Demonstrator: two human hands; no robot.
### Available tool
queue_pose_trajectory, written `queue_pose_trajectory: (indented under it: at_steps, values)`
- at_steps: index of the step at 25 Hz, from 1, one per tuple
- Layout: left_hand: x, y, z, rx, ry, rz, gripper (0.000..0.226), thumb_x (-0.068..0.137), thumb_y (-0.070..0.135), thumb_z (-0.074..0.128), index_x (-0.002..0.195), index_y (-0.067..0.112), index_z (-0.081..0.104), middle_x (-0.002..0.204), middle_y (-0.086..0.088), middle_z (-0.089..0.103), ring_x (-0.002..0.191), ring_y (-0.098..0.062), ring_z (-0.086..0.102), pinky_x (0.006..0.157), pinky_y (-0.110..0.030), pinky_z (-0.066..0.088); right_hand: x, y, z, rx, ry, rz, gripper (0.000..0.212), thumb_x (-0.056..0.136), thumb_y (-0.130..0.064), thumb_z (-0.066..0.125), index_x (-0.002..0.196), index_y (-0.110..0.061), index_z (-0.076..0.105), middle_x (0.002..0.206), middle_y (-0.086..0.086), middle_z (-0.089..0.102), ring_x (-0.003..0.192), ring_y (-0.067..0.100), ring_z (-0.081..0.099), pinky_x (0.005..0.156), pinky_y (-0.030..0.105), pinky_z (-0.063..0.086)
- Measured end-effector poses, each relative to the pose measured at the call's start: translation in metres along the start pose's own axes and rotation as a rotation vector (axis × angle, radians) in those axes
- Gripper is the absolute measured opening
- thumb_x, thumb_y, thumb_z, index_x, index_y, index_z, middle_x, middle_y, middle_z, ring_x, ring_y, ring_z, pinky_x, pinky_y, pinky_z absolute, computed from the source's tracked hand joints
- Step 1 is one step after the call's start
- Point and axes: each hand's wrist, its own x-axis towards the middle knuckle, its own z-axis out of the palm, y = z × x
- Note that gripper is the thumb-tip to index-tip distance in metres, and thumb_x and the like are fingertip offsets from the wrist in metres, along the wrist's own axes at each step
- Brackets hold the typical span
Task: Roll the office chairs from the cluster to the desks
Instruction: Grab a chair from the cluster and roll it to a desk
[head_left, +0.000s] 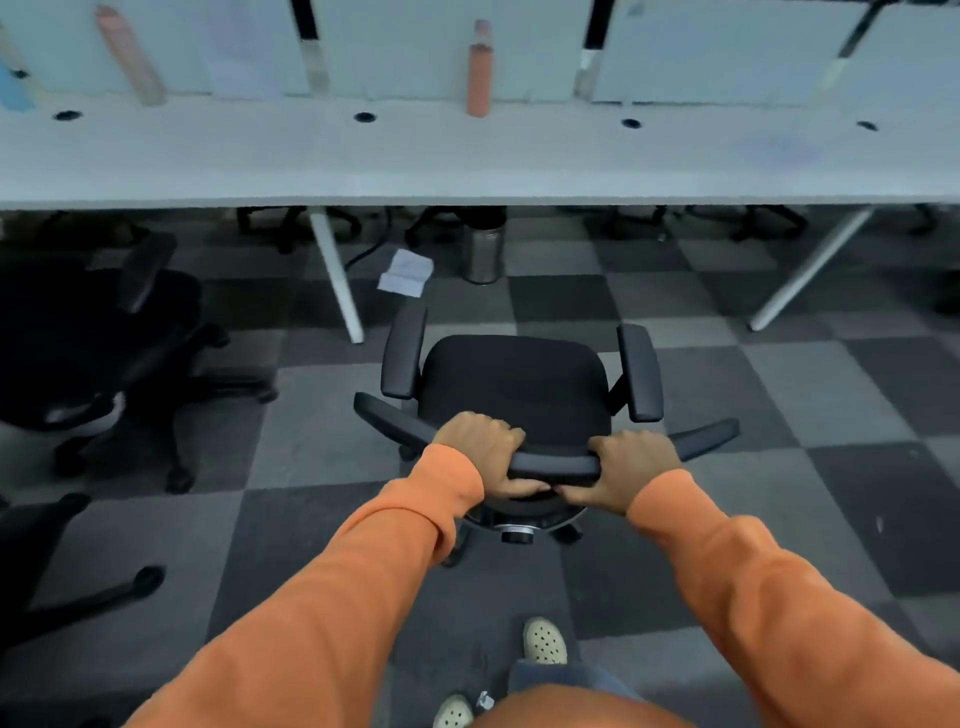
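A black office chair (511, 384) stands on the checkered carpet in front of me, its seat facing the long white desk (467, 166). My left hand (485, 452) grips the top edge of the chair's backrest, fingers curled over it. My right hand (626, 467) grips the same edge a little to the right, thumb underneath. The chair's front edge is short of the desk's edge. Both armrests point toward the desk.
Another black chair (104, 353) stands at the left, and a third chair's base (78, 597) shows at the lower left. Under the desk are a steel bin (483, 254), a white paper (406, 273) and slanted white desk legs (337, 275). An orange bottle (480, 70) stands on the desk.
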Motion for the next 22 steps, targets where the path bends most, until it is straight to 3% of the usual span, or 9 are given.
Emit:
queue_pose_trajectory:
  at_steps: [4,6,10,15,22]
  values:
    - [0.048,0.015,-0.01,-0.042,-0.019,0.048,0.069,0.072,0.088,0.041,0.085,0.022,0.059,0.08,0.005,0.065,0.074,-0.021,0.063,0.058,-0.031,0.04,-0.002,0.031,0.006,0.049,-0.021,0.114,0.059,0.064,-0.085,0.048,0.077,-0.029,0.062,0.067,-0.008,0.059,0.072,0.016,0.063,0.06,0.027,0.042]
    - [0.073,0.02,-0.013,-0.05,-0.017,0.076,0.07,0.069,0.089,0.042,0.084,0.024,0.06,0.079,0.007,0.065,0.073,-0.019,0.062,0.059,-0.031,0.044,-0.004,0.047,0.012,0.075,0.023,0.164,0.062,0.064,-0.086,0.047,0.085,-0.031,0.067,0.069,-0.007,0.064,0.072,0.016,0.064,0.059,0.028,0.04]
    - [0.125,0.04,-0.02,-0.053,-0.009,0.147,0.075,0.063,0.093,0.04,0.088,0.027,0.063,0.08,0.008,0.066,0.074,-0.018,0.063,0.067,-0.034,0.053,-0.007,0.087,0.016,0.094,-0.002,0.254,0.067,0.066,-0.087,0.045,0.098,-0.034,0.07,0.078,-0.006,0.069,0.077,0.017,0.065,0.067,0.029,0.049]
    - [0.19,0.069,-0.032,-0.02,-0.007,0.238,0.073,0.062,0.093,0.041,0.083,0.026,0.063,0.076,0.009,0.065,0.071,-0.017,0.062,0.064,-0.032,0.051,0.0,0.145,0.018,0.028,-0.045,0.262,0.07,0.071,-0.088,0.038,0.088,-0.029,0.07,0.073,-0.004,0.065,0.068,0.018,0.062,0.06,0.029,0.045]
    - [0.289,0.126,-0.048,-0.017,-0.003,0.324,0.075,0.062,0.093,0.042,0.082,0.025,0.064,0.073,0.008,0.065,0.069,-0.017,0.062,0.065,-0.034,0.053,0.004,0.244,0.036,0.06,-0.003,0.359,0.071,0.071,-0.089,0.039,0.086,-0.027,0.068,0.073,-0.004,0.066,0.072,0.019,0.065,0.059,0.028,0.041]
